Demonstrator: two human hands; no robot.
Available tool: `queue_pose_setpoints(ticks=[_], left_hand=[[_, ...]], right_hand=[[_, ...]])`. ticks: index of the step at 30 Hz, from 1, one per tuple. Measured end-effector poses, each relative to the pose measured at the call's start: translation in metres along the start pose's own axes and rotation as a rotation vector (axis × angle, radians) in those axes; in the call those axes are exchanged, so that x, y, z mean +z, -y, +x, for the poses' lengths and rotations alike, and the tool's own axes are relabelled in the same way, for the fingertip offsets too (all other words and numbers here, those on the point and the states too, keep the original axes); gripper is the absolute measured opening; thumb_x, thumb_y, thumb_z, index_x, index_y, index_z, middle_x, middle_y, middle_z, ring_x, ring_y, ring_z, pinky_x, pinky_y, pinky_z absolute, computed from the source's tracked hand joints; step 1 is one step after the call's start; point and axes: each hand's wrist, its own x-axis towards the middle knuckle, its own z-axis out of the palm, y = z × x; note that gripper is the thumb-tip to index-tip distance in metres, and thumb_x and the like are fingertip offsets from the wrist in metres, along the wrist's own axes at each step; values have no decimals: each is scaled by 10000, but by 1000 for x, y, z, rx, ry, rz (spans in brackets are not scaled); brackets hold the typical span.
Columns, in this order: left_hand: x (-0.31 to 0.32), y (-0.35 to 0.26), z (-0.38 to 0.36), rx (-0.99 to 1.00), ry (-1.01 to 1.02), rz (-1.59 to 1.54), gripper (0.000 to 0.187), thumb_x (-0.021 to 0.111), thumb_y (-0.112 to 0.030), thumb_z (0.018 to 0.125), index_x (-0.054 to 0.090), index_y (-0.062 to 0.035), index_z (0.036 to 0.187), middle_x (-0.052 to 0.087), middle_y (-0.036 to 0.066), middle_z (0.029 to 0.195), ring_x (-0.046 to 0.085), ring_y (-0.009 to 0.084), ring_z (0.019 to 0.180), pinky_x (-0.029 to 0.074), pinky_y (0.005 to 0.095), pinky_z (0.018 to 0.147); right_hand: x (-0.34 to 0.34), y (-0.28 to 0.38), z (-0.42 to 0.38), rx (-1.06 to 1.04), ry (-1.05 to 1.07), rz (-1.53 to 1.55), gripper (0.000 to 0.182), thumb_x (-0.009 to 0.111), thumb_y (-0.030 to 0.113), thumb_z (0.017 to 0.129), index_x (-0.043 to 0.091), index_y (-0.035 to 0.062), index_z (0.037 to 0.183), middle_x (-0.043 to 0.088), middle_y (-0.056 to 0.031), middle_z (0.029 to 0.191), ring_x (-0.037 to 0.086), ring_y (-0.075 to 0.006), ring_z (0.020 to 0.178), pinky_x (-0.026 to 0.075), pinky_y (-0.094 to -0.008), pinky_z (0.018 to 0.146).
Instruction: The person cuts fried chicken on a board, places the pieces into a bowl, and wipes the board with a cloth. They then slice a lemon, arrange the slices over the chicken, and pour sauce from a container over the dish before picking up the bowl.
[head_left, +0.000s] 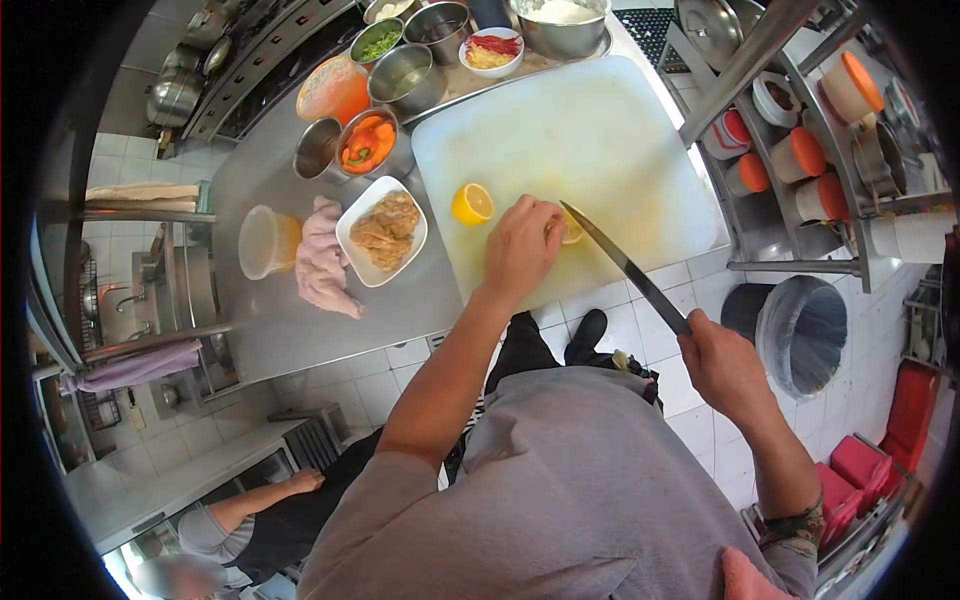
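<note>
Two hands were shown in the head view. The left hand point(525, 240), fingers narrow, held a lemon piece point(573, 231) on the cutting board point(560, 120); the right hand point(722, 362) had its fingers closed around the handle of a knife point(635, 272), tip near the piece. A lemon half point(472, 204) (cut face visible) lay on the board, between the left hand and a white dish point(421, 243).

Steel worktop point(270, 340): white rectangular plastic board point(560, 110) on right portion; yellow rounded citrus half point(473, 204) on board, near left edge; white squarish bowl point(402, 265) left of board.
</note>
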Motion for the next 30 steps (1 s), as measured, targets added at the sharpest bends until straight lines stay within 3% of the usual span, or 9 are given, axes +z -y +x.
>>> queue_pose_setpoints(ticks=[6, 12, 15, 18, 21, 30], left_hand=[[-7, -2, 22, -136, 272, 144, 152, 703, -180, 862, 663, -71, 959, 636, 130, 1010, 663, 340, 972, 544, 450, 845], [-12, 2, 42, -171, 485, 224, 185, 672, -229, 848, 657, -82, 959, 643, 127, 1025, 667, 333, 989, 539, 440, 880], [-18, 1, 41, -192, 508, 178, 199, 684, -220, 849, 666, -81, 989, 660, 129, 1061, 673, 323, 1000, 539, 439, 873], [-11, 1, 28, -258, 229, 16, 222, 698, -216, 847, 676, -64, 1007, 694, 136, 1046, 684, 316, 992, 539, 443, 863], [-8, 3, 25, -325, 283, -65, 228, 708, -213, 849, 685, -42, 999, 722, 149, 998, 693, 327, 979, 543, 450, 857], [2, -18, 41, -412, 373, 255, 256, 700, -248, 805, 708, -40, 955, 726, 179, 956, 701, 360, 931, 554, 443, 841]], right_hand=[[5, 0, 1, 27, 5, 55, 183, 569, 196, 1013, 464, 46, 1015, 655, -198, 817, 652, -445, 788, 493, -568, 688], [17, -10, 2, -10, -38, 92, 206, 582, 176, 1004, 446, 26, 970, 634, -227, 789, 636, -469, 781, 467, -571, 685], [18, -11, 3, 16, -18, 72, 186, 547, 209, 1021, 476, 40, 995, 655, -203, 811, 650, -443, 810, 491, -564, 713], [19, -13, 2, 4, -28, 103, 183, 554, 200, 1017, 476, 36, 993, 653, -211, 811, 648, -446, 800, 488, -565, 706], [18, -18, -1, 25, -65, 166, 181, 564, 190, 1012, 477, 33, 986, 649, -219, 798, 643, -455, 788, 480, -566, 696], [9, -29, -26, 47, -71, 204, 181, 595, 170, 996, 487, 26, 976, 646, -230, 762, 633, -468, 773, 470, -553, 681]])
